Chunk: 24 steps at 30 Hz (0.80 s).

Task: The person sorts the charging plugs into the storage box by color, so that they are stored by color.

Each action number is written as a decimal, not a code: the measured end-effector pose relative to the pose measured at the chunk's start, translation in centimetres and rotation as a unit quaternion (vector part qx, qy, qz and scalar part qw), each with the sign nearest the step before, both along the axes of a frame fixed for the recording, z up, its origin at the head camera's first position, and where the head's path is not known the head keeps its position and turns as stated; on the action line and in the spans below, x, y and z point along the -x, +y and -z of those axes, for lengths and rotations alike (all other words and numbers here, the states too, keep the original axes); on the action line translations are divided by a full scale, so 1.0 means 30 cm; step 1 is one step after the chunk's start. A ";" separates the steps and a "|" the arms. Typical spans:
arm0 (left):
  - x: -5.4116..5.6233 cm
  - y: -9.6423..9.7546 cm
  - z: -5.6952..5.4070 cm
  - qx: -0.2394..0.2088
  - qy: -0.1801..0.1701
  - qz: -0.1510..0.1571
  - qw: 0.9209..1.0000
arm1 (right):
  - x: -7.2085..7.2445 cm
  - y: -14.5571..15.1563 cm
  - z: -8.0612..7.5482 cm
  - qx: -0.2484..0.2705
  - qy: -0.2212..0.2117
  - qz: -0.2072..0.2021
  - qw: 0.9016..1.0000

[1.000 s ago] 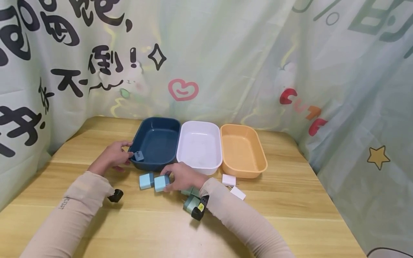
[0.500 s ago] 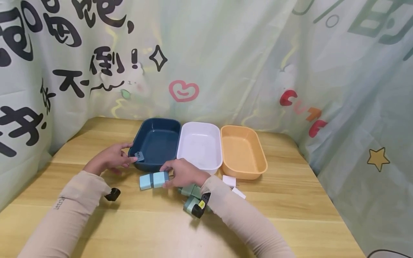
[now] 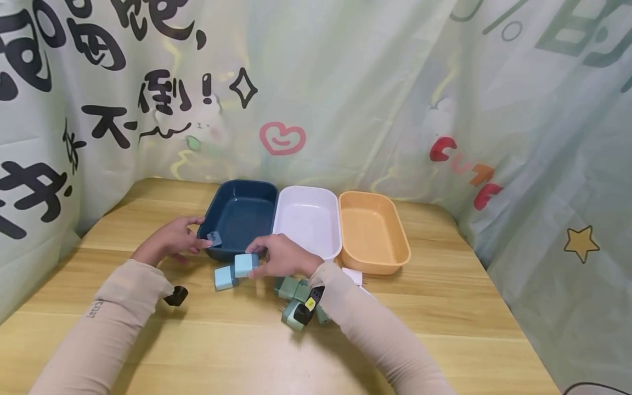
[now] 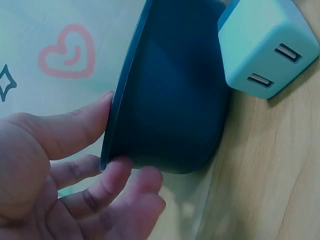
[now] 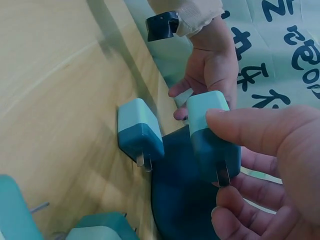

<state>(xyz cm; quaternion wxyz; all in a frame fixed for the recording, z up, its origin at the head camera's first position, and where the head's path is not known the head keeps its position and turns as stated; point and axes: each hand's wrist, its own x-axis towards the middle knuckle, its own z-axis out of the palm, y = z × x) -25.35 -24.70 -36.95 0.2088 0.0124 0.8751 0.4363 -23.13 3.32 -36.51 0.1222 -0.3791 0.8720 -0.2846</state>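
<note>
My right hand [image 3: 286, 257] pinches a two-tone blue USB charger [image 3: 245, 265] between thumb and fingers. In the right wrist view the held charger [image 5: 212, 132] is off the table, its metal prongs towards the fingers. A matching blue charger [image 3: 224, 278] rests on the table just below it, before the navy tray [image 3: 242, 216]. My left hand [image 3: 170, 241] grips the tray's left rim, thumb on one side and fingers on the other, as the left wrist view shows. A small blue-grey charger [image 3: 214, 238] lies inside the tray's near left corner, beside the left fingertips.
A white tray [image 3: 307, 219] and an orange tray [image 3: 373, 233] stand in a row to the navy one's right. Several green chargers [image 3: 288, 287] lie under the right wrist. White chargers [image 3: 353, 276] are partly hidden by the right forearm. A printed curtain [image 3: 345, 93] hangs behind.
My right hand has raised the blue charger from beside its twin towards the navy tray's near edge. The left hand has shifted slightly at the rim.
</note>
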 end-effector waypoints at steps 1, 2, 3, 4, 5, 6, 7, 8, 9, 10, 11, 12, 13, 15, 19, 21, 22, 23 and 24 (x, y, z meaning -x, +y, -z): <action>0.000 0.002 -0.003 -0.003 0.001 0.000 1.000 | 0.003 0.001 -0.001 0.001 0.000 0.001 1.000; 0.001 0.002 -0.004 -0.007 0.000 -0.002 1.000 | 0.006 0.001 -0.004 0.002 -0.001 0.003 1.000; 0.001 0.004 -0.006 -0.013 -0.001 -0.005 1.000 | 0.009 0.002 -0.007 0.002 -0.002 0.005 1.000; 0.002 0.005 -0.006 -0.017 -0.002 -0.009 1.000 | 0.010 0.003 -0.010 0.002 -0.003 0.006 1.000; 0.003 0.005 -0.006 -0.023 -0.001 -0.008 1.000 | 0.012 0.004 -0.013 0.003 -0.006 0.009 1.000; 0.005 0.004 -0.005 -0.030 -0.001 -0.011 0.999 | 0.015 0.005 -0.016 0.004 -0.007 0.012 1.000; 0.006 0.003 -0.004 -0.040 0.000 -0.011 0.999 | 0.017 0.006 -0.020 0.004 -0.007 0.016 1.000; 0.008 0.002 -0.001 -0.049 0.000 -0.014 0.999 | 0.020 0.007 -0.023 0.005 -0.008 0.019 1.000; 0.009 0.001 0.001 -0.059 0.002 -0.014 0.998 | 0.023 0.009 -0.027 0.006 -0.009 0.023 1.000; 0.010 0.000 0.005 -0.071 0.005 -0.015 0.997 | 0.026 0.010 -0.029 0.007 -0.011 0.027 1.000; 0.009 -0.001 0.007 -0.083 0.004 -0.015 0.996 | 0.030 0.010 -0.031 0.008 -0.015 0.029 0.999; 0.008 -0.003 0.010 -0.093 0.003 -0.018 0.995 | 0.034 0.011 -0.033 0.007 -0.018 0.030 0.999; 0.007 -0.003 0.012 -0.102 0.003 -0.018 0.995 | 0.038 0.011 -0.035 0.008 -0.022 0.031 0.999; 0.006 -0.001 0.013 -0.116 -0.001 -0.024 0.993 | 0.048 0.012 -0.039 0.010 -0.029 0.034 0.999; 0.002 0.000 0.019 -0.125 -0.006 -0.039 0.991 | 0.059 0.010 -0.044 0.019 -0.035 0.039 0.998; 0.003 0.001 0.020 -0.124 -0.007 -0.043 0.991 | 0.064 0.010 -0.049 0.023 -0.038 0.041 0.998; 0.003 0.001 0.019 -0.122 -0.008 -0.044 0.992 | 0.065 0.010 -0.051 0.023 -0.041 0.042 0.998; 0.002 0.001 0.019 -0.118 -0.010 -0.045 0.992 | 0.067 0.009 -0.053 0.024 -0.046 0.041 0.998; 0.001 0.001 0.020 -0.115 -0.012 -0.047 0.992 | 0.069 0.008 -0.053 0.025 -0.049 0.040 0.998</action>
